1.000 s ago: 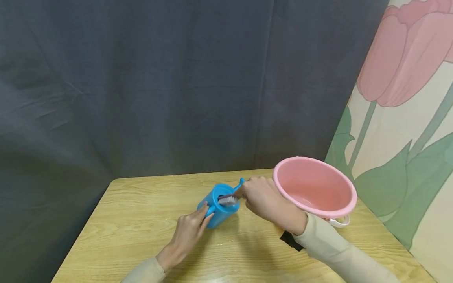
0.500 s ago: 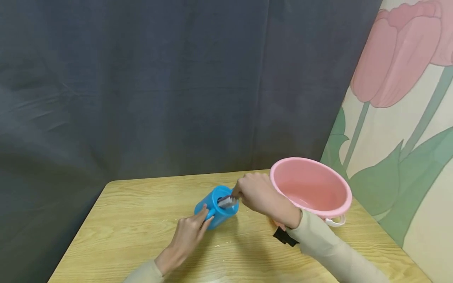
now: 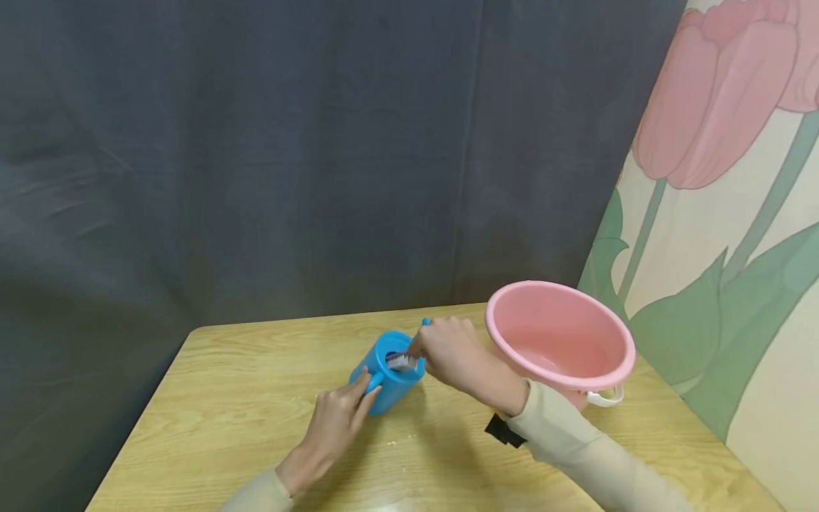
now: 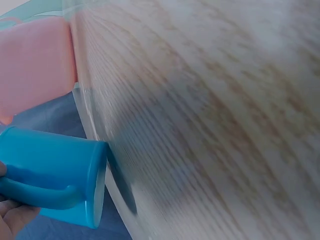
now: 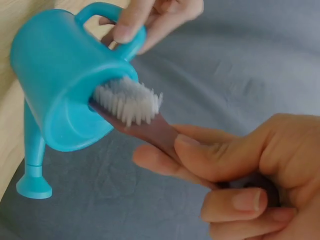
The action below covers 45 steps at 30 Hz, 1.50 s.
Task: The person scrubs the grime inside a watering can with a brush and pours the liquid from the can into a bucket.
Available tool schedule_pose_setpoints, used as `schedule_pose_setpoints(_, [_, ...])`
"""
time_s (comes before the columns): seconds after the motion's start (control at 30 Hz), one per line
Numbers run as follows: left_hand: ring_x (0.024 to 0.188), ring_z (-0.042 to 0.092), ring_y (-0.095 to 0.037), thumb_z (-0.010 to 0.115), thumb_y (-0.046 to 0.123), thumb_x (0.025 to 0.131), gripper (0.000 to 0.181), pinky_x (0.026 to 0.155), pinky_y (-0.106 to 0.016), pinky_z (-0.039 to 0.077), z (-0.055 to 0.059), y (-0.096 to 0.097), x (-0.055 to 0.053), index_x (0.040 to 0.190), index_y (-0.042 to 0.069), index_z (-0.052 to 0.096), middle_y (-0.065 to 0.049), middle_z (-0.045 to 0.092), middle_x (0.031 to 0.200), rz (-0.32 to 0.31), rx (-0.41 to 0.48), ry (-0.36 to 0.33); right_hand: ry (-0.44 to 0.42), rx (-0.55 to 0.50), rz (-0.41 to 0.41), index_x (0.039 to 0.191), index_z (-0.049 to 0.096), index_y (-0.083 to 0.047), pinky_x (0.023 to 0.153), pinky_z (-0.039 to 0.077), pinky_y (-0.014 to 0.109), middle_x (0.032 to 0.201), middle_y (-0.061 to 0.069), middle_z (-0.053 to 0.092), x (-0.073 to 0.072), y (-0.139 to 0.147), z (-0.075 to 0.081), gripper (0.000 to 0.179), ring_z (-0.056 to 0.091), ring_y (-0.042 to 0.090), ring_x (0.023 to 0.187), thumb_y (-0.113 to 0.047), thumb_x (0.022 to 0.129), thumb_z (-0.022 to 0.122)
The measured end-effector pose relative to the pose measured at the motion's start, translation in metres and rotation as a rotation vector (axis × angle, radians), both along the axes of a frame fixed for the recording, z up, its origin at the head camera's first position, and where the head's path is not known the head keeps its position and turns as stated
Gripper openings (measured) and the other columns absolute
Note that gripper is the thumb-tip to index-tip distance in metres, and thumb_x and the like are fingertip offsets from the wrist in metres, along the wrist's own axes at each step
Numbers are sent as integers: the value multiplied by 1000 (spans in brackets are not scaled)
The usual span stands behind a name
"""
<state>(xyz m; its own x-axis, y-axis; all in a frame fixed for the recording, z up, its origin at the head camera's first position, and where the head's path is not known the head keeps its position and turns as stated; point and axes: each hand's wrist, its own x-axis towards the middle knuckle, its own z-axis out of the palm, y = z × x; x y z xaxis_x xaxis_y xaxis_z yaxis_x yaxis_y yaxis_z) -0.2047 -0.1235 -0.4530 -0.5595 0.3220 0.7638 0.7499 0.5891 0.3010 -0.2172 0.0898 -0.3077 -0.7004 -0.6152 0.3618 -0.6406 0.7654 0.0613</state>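
A blue watering can (image 3: 392, 393) is held tilted over the table, its open top towards the right hand. My left hand (image 3: 333, 424) grips its handle (image 5: 102, 10). In the left wrist view its bottom edge is close to the tabletop; whether they touch I cannot tell. My right hand (image 3: 456, 357) holds a brush (image 5: 129, 102) with white bristles and a brown handle, thumb on top and fingers underneath. The tip of the brush head is inside the can's opening, while most bristles show outside. The spout (image 5: 34, 170) points downward in the right wrist view.
A pink basin (image 3: 557, 366) with a white handle (image 3: 605, 397) stands at the right, behind the right forearm. Small wet drops lie on the wooden table (image 3: 243, 398). A dark curtain hangs behind, and a tulip-patterned wall rises at the right.
The head view has shifted slightly. My right hand has moved a little left, closer to the can, with the brush still at the opening. The left hand keeps its grip on the handle.
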Motion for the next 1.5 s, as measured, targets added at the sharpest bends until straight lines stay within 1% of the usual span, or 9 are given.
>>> schedule_pose_setpoints(0.1, [53, 62, -7, 74, -2, 85, 18, 46, -9, 43, 0, -1, -1, 102, -3, 69, -25, 71, 94, -4, 2, -2, -60, -16, 0, 79, 82, -23, 39, 28, 23, 72, -9, 69, -4, 0, 5, 38, 46, 8, 56, 10, 72, 65])
schedule_pose_setpoints(0.23, [62, 70, -17, 75, -2, 84, 18, 51, -14, 50, -1, -1, 0, 101, -3, 69, -24, 71, 95, -4, 8, 5, -117, -26, -10, 79, 81, -21, 40, 33, 23, 78, -8, 72, -7, -1, 5, 32, 50, 8, 58, 7, 74, 67])
schedule_pose_setpoints(0.6, [76, 73, -27, 76, 0, 85, 28, 57, -23, 56, -2, -2, 4, 110, -10, 69, -26, 70, 99, -2, 8, -9, -131, -51, -15, 79, 81, -21, 40, 33, 21, 79, -8, 72, -7, 2, 5, 31, 49, 7, 58, 7, 74, 68])
schedule_pose_setpoints(0.77, [64, 71, -18, 75, 0, 85, 30, 52, -15, 52, -2, -3, 3, 112, -12, 68, -27, 70, 99, 1, 22, -20, -127, -61, -12, 78, 81, -21, 39, 28, 21, 77, -9, 71, -8, -1, 5, 35, 44, 8, 55, 10, 74, 65])
schedule_pose_setpoints(0.87, [61, 68, -15, 75, -1, 85, 31, 50, -13, 49, -2, -4, 2, 113, -12, 68, -27, 70, 98, 1, 34, -26, -129, -55, -1, 78, 81, -20, 39, 31, 22, 77, -8, 71, -10, -5, 6, 32, 48, 9, 56, 8, 74, 66])
schedule_pose_setpoints(1.03, [64, 70, -17, 75, -2, 85, 32, 52, -14, 50, -4, -6, 2, 113, -13, 67, -28, 69, 98, 9, 50, -40, -140, -40, 11, 78, 81, -19, 42, 41, 26, 78, -6, 72, -13, -10, 8, 23, 57, 13, 59, 3, 74, 72])
schedule_pose_setpoints(1.17, [59, 66, -9, 75, -1, 85, 32, 52, -11, 48, -5, -5, 3, 113, -14, 67, -26, 70, 96, 20, 45, -61, -165, -25, -21, 78, 81, -19, 45, 44, 29, 79, -5, 72, -13, -12, 8, 20, 60, 15, 63, 0, 75, 75])
schedule_pose_setpoints(1.37, [55, 56, -1, 75, -1, 85, 35, 48, -9, 42, -5, -4, 5, 115, -16, 64, -26, 71, 95, 21, 58, -82, -178, -21, -23, 80, 81, -18, 46, 43, 29, 80, -4, 73, -13, -12, 7, 20, 60, 16, 64, 0, 75, 73])
schedule_pose_setpoints(1.5, [59, 61, -4, 75, 0, 86, 36, 50, -8, 44, -3, -3, 3, 117, -15, 64, -25, 71, 96, 8, 39, -83, -172, -37, -31, 79, 81, -18, 44, 41, 27, 80, -5, 73, -12, -8, 8, 23, 58, 14, 62, 3, 74, 73])
